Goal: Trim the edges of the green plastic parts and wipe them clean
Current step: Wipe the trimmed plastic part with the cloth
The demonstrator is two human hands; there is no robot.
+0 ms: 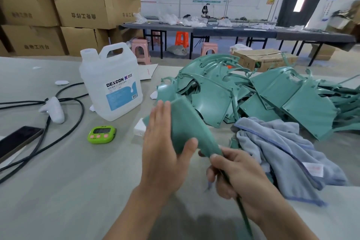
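Observation:
I hold one curved green plastic part (185,124) up over the table in front of me. My left hand (163,146) lies flat against its left face, fingers straight, thumb pressed on the front. My right hand (233,173) grips the part's narrow lower end, fingers curled round it; a thin green strip runs down from this fist. A heap of green plastic parts (253,91) lies behind on the right. A blue-grey cloth (276,148) is crumpled just right of my hands.
A white DEXCON liquid jug (111,82) stands at left centre. Nearby lie a green timer (101,134), a white controller (53,109), black cables (64,138), a dark phone (17,140) and a small white box (139,128). Cardboard boxes (68,9) are stacked behind.

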